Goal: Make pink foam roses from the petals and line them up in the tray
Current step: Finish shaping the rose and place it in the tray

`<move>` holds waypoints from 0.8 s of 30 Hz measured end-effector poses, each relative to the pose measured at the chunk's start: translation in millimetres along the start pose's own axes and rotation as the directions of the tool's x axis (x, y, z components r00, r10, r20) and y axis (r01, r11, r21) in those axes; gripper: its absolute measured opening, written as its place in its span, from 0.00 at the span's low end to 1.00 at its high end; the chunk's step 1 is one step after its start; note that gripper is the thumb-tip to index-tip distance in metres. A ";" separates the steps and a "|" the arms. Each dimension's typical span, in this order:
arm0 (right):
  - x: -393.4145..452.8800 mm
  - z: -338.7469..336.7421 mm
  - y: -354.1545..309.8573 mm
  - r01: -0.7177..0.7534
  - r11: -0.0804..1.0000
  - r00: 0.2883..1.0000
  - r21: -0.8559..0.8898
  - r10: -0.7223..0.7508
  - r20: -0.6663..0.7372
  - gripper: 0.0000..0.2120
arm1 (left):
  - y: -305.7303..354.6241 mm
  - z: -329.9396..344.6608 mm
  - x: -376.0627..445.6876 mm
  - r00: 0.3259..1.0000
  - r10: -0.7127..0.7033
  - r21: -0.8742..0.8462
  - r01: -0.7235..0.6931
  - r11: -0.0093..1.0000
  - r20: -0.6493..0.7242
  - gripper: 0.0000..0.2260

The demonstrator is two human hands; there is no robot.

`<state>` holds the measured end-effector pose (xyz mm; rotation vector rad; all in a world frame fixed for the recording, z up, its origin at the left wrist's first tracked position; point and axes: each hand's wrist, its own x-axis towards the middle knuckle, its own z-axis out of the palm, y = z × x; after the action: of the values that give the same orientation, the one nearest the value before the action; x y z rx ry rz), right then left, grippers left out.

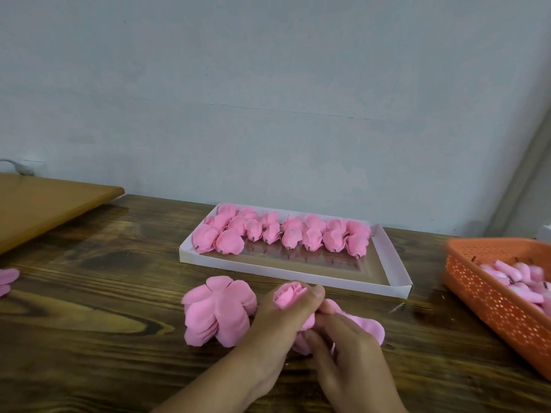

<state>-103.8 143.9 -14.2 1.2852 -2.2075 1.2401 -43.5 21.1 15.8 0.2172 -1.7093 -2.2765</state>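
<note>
Pink foam rose (pixel 289 296) under assembly is held above the wooden bench (pixel 89 308), near its front edge. Left hand (pixel 277 329) fingers are curled round the rose base, thumb against the bud. Right hand (pixel 348 350) fingers pinch a loose petal (pixel 369 324) attached beside the bud. Stack of cut petals (pixel 219 312) lies just left of the hands. White tray (pixel 393 263) behind holds two rows of finished roses (pixel 280 234). Orange basket (pixel 489 299) at right contains further pink pieces.
</note>
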 end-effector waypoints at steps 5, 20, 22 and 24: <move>2.8 -2.2 -11.4 -0.332 0.893 0.927 0.304 0.249 0.282 0.13 | 4.0 -2.9 -0.7 0.996 -0.022 -0.059 0.027 0.998 0.085 0.13; 0.2 2.3 -15.7 -0.331 0.943 0.899 0.028 0.307 0.312 0.09 | -7.4 -5.2 10.0 0.978 -0.044 -0.147 0.014 0.989 -0.204 0.08; -1.1 4.3 -15.5 -0.195 0.979 0.939 -0.067 0.206 0.276 0.08 | -11.2 -3.3 9.8 0.975 -0.023 -0.101 0.000 0.995 -0.222 0.08; -2.0 4.5 -14.7 -0.211 0.977 0.943 -0.029 0.211 0.259 0.09 | -12.0 -3.1 9.5 0.978 -0.018 -0.135 -0.011 0.991 -0.209 0.08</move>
<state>-89.9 138.0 -10.3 1.3040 -2.5908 1.2003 -53.3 18.4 3.9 0.4158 -1.4457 -2.2696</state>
